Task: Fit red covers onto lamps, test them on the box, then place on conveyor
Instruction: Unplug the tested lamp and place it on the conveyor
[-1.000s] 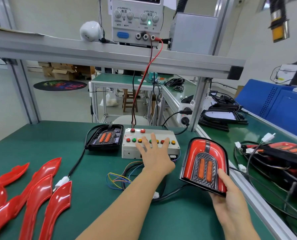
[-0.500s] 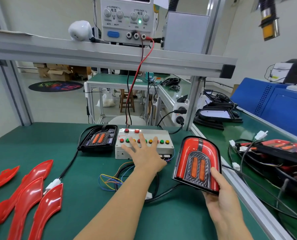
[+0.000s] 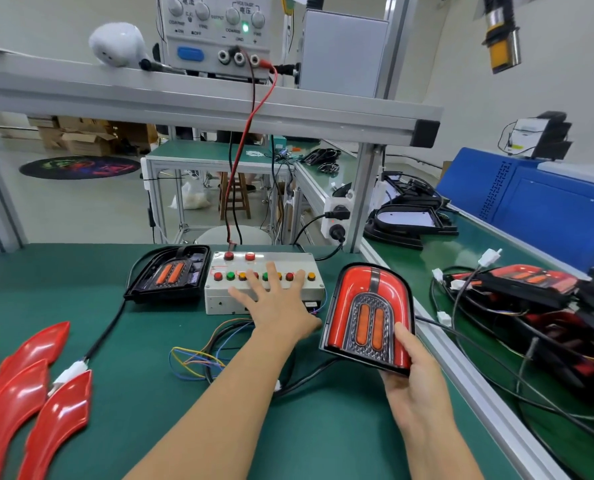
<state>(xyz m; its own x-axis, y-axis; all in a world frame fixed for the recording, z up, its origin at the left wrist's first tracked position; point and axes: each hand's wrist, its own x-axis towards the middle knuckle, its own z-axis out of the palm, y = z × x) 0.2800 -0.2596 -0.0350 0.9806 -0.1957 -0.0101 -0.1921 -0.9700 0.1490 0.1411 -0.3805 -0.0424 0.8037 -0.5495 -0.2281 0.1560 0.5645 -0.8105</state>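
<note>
Tabletop (image 3: 122,341): green mat lying under the test gear, loose wires and lamp parts.
Conveyor (image 3: 462,258): green belt running along the right side, carrying finished lamps (image 3: 531,285) with trailing cables.
Red covers (image 3: 36,386): several glossy pieces lying at the left edge of the tabletop.
Covered lamp (image 3: 368,313): standing tilted just right of the test box, red cover fitted, two orange strips showing.
Test box (image 3: 264,285): white, sitting mid-tabletop with rows of coloured buttons.
Bare lamp (image 3: 171,271): black, lying touching the box's left side.
Left hand (image 3: 275,303): fingers spread, resting over the button row.
Right hand (image 3: 417,375): gripping the covered lamp's lower right corner, thumb on its face.
</note>
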